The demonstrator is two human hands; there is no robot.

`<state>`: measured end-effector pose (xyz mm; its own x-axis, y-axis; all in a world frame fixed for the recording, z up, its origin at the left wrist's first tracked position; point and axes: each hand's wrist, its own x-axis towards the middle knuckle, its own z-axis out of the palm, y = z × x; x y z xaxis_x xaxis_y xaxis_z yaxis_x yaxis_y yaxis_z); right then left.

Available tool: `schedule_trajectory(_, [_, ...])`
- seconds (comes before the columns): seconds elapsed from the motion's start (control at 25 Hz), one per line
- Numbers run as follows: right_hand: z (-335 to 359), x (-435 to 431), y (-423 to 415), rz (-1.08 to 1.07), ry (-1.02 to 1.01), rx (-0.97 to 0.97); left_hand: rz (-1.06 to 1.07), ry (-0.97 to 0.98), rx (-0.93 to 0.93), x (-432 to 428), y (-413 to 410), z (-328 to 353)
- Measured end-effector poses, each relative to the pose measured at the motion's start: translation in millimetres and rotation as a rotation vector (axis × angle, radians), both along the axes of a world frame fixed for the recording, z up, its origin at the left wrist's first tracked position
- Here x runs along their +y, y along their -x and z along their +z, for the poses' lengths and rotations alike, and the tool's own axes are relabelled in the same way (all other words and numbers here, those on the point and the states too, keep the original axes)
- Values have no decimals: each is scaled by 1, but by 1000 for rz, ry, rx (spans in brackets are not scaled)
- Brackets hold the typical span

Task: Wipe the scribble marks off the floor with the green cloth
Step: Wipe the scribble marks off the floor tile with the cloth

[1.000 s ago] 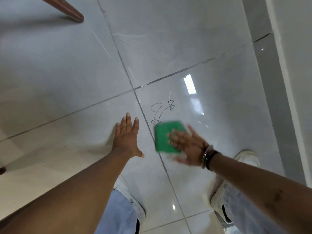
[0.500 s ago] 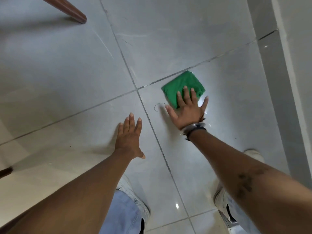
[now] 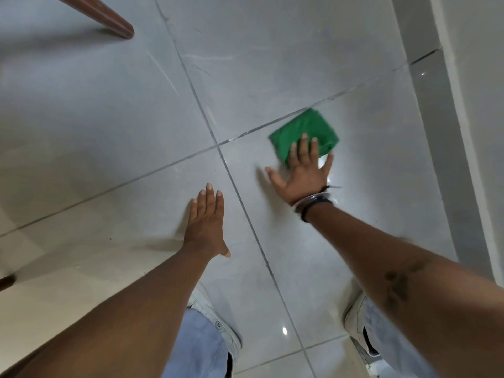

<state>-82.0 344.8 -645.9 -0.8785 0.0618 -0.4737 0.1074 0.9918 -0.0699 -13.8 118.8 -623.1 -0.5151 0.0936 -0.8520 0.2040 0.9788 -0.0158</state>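
Observation:
A folded green cloth point(image 3: 305, 132) lies flat on the glossy grey tiled floor point(image 3: 272, 64), just below a grout line. My right hand point(image 3: 302, 173) presses on its near edge with fingers spread flat; a dark bracelet circles the wrist. My left hand point(image 3: 207, 225) rests palm down on the tile to the left of the long grout line, fingers together, holding nothing. No scribble marks show on the tile around the cloth; whatever lies under the cloth and my right hand is hidden.
A brown wooden furniture leg point(image 3: 109, 20) stands at the upper left, and another dark leg tip point(image 3: 5, 282) pokes in at the left edge. A pale wall base point(image 3: 450, 132) runs down the right side. My white shoes point(image 3: 354, 317) and jeans are below.
The cloth swept from near my left hand up and right over the scribble, which was whole, then a remnant loop, and now is gone from view. My left hand stayed planted.

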Motion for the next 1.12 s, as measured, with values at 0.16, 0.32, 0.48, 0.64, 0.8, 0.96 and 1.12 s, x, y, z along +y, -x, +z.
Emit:
schedule_trajectory(0.16, [10, 25, -70, 892, 183, -138, -10, -14, -24, -4, 3, 1])
schedule_trajectory(0.32, [3, 87, -68, 435, -7, -4, 17, -24, 6, -1, -2, -3])
schedule_trajectory(0.48, [-3, 24, -48, -150, -37, -4, 31, -16, 8, 2, -4, -5])
schedule_trajectory(0.64, [3, 5, -112, 651, 149, -87, 1, -9, -12, -1, 5, -1])
schedule_trajectory(0.8, [-4, 58, -104, 420, -11, -2, -26, 29, -45, 0, 12, 4])
schedule_trajectory(0.96, [-6, 54, -70, -218, -149, 50, 35, 57, -9, 13, 12, 17])
schedule_trajectory(1.12, [23, 46, -42, -277, -125, -118, 376, -31, 29, 33, 6, 61])
